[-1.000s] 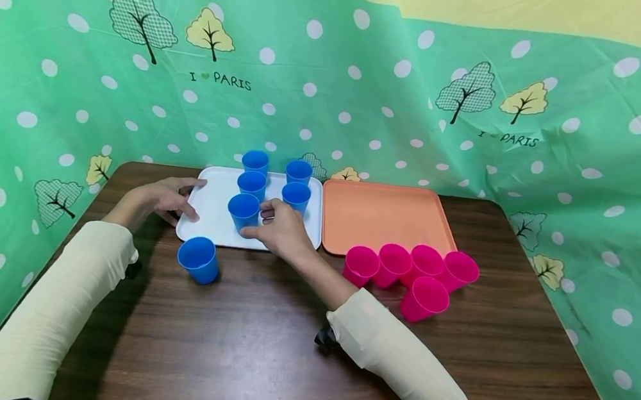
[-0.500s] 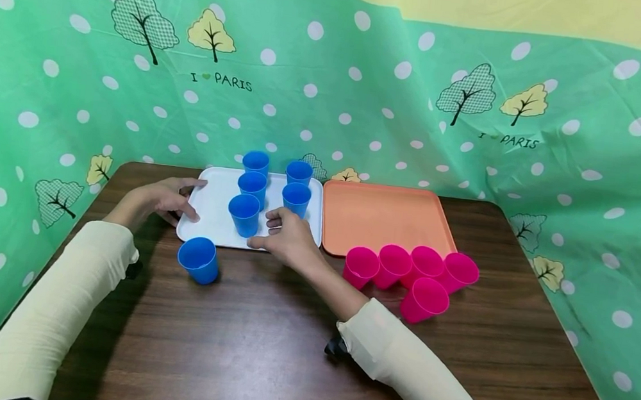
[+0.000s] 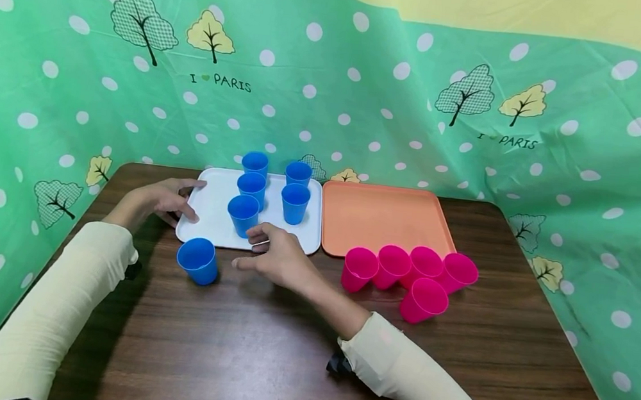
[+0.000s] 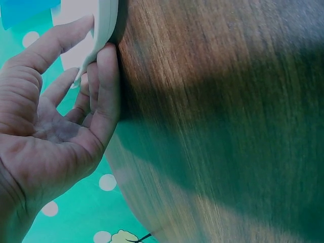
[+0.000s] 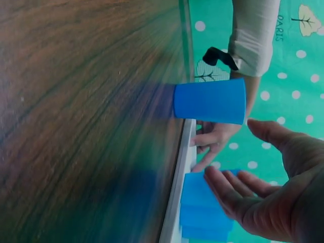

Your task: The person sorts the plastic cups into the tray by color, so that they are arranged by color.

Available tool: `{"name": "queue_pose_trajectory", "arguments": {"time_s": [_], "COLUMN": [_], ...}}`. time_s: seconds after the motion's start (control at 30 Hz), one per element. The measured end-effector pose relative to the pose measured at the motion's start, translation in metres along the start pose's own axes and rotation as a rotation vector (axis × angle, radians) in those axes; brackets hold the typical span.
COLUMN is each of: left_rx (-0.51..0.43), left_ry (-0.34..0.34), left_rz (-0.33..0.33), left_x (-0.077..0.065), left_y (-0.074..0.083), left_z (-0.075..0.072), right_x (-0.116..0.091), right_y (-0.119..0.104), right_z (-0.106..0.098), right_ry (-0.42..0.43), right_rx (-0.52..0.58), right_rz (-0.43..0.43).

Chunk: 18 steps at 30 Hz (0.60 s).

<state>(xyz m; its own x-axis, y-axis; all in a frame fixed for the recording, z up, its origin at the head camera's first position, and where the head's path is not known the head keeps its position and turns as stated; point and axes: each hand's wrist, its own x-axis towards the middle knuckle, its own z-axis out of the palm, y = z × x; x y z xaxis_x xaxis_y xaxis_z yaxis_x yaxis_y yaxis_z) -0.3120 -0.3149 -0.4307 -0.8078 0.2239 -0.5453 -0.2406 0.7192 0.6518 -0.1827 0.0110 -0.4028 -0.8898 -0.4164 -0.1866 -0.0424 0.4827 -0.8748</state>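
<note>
My left hand (image 3: pixel 165 199) holds the white tray (image 3: pixel 213 199) by its left end, thumb over the rim and fingers against its side in the left wrist view. Several blue cups stand upright on this tray in two columns; the front one (image 3: pixel 242 217) is nearest my right hand (image 3: pixel 279 259). That hand is apart from the cups, thumb and fingers spread with nothing between them. One more blue cup (image 3: pixel 198 262) stands on the table in front of the tray, left of my right fingertips. The right wrist view shows the same cup (image 5: pixel 210 101) beyond the thumb.
An orange tray (image 3: pixel 385 216) lies against the white tray's right side. Several pink cups (image 3: pixel 425 300) stand grouped at its front edge on the dark wooden table (image 3: pixel 235 359). A green dotted cloth (image 3: pixel 344 73) hangs behind the table.
My right hand has let go of the front blue cup on the white tray and drawn back toward the table's front. The left hand stays at the tray's end.
</note>
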Motion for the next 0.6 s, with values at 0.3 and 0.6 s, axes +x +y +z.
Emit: {"name": "queue_pose_trajectory", "arguments": {"time_s": [0.3, 0.6], "left_rx": [-0.008, 0.006], "left_ry": [0.011, 0.01], "left_rz": [-0.001, 0.004], "left_x": [-0.001, -0.004], "left_y": [0.002, 0.003], "left_z": [0.002, 0.002], "right_x": [-0.001, 0.006], "right_y": [-0.007, -0.014], "right_z": [0.016, 0.033], "right_ry": [-0.095, -0.095], "right_rx": [-0.039, -0.037], "right_rz": [-0.066, -0.076]}}
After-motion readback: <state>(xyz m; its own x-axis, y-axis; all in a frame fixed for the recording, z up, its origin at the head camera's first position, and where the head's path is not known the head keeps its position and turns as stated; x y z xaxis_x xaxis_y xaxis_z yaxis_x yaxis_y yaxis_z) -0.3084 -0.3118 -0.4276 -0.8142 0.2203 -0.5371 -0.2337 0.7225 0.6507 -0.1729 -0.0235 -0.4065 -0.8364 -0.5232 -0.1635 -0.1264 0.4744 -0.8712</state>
